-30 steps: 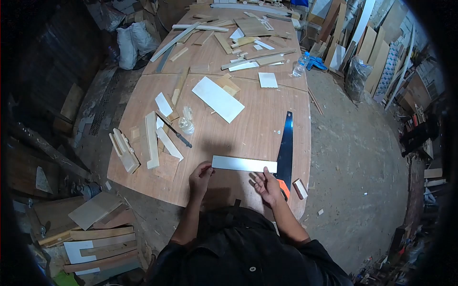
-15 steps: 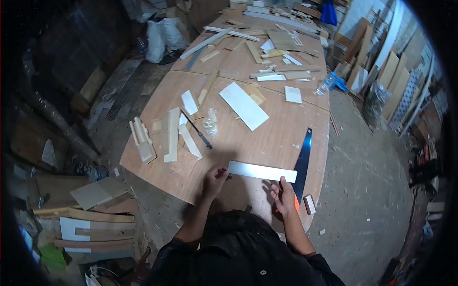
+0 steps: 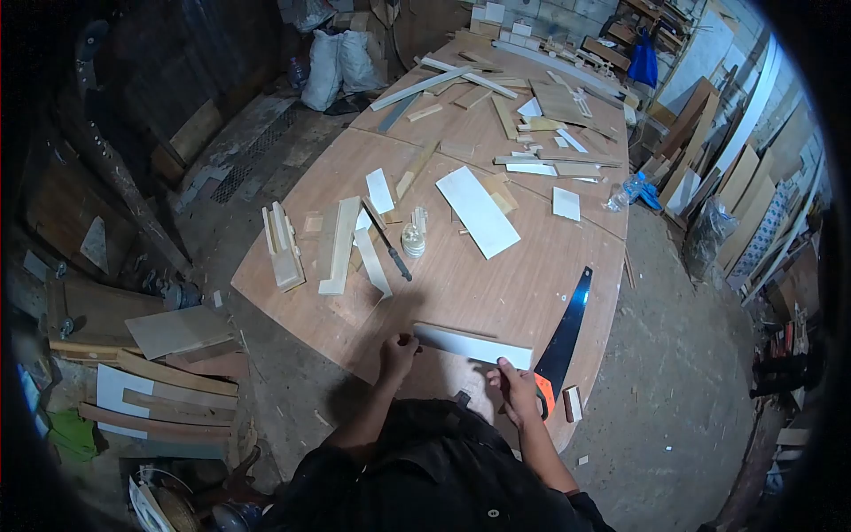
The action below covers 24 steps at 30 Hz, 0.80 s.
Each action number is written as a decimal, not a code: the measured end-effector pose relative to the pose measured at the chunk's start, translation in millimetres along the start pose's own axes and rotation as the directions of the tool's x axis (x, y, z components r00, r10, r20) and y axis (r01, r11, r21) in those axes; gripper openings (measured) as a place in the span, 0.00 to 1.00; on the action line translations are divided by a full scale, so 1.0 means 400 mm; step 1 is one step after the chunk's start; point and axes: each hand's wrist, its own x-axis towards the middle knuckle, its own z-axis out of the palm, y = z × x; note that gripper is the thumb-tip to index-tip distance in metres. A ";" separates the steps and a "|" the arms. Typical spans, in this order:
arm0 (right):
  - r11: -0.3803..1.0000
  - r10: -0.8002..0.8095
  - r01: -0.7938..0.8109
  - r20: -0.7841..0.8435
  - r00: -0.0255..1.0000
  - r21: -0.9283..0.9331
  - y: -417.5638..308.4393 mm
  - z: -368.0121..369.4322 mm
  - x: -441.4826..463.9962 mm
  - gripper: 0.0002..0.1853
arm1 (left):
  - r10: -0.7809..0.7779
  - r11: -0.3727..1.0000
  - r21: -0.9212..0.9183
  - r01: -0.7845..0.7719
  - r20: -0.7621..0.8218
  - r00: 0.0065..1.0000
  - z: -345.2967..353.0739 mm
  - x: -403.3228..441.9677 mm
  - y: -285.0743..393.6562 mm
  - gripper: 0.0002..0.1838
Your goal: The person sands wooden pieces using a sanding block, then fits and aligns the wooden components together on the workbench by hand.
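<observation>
A narrow white board is held level in front of me, above the near end of the worktable. My right hand is closed on its right end, thumb on the white face. At the other end, my left hand is closed with curled fingers, right beside the board's lower left corner. Whether those fingers touch the board or hold something small cannot be made out. A handsaw with an orange handle lies just right of my right hand, its dark blade pointing away. Near the handle sits a small brown-and-white block.
The wooden worktable bears a wide white panel, a clear jar, a dark slim tool and wood strips. More offcuts lie at its far end. Boards lean along the right wall; scrap wood lies lower left.
The white board has come slightly closer to me and left, tilting so its brown upper edge shows. Both hands moved with it. My view has shifted, with more of the far room visible.
</observation>
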 end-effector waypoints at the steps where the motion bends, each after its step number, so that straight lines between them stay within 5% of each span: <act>1: 1.000 -0.027 0.027 0.011 1.000 -0.011 0.008 0.012 -0.007 0.11 | 0.002 1.000 0.000 -0.002 0.006 1.000 -0.008 0.001 0.001 0.11; 5: 0.998 -0.010 0.014 0.078 0.997 -0.053 0.010 0.050 -0.041 0.11 | -0.034 0.999 -0.013 0.034 -0.014 0.999 -0.040 0.015 -0.007 0.11; 14: 0.997 -0.024 0.034 0.129 0.991 -0.076 0.040 0.084 -0.082 0.14 | 0.139 0.990 0.046 -0.133 -0.166 0.976 -0.040 0.011 0.011 0.11; 17: 0.999 0.034 -0.034 0.097 0.995 0.004 0.039 0.082 -0.094 0.14 | 0.074 0.991 -0.096 -0.096 -0.214 0.974 -0.037 -0.009 0.053 0.08; 20: 0.975 0.069 -0.083 0.076 0.995 0.208 0.038 0.071 -0.104 0.17 | -0.059 0.685 -0.728 0.002 -0.053 0.997 -0.036 -0.020 0.111 0.12; 24: 0.964 0.082 -0.091 0.045 0.996 0.251 0.005 0.072 -0.133 0.16 | 0.053 0.620 -0.783 0.062 0.120 0.991 -0.044 -0.067 0.252 0.16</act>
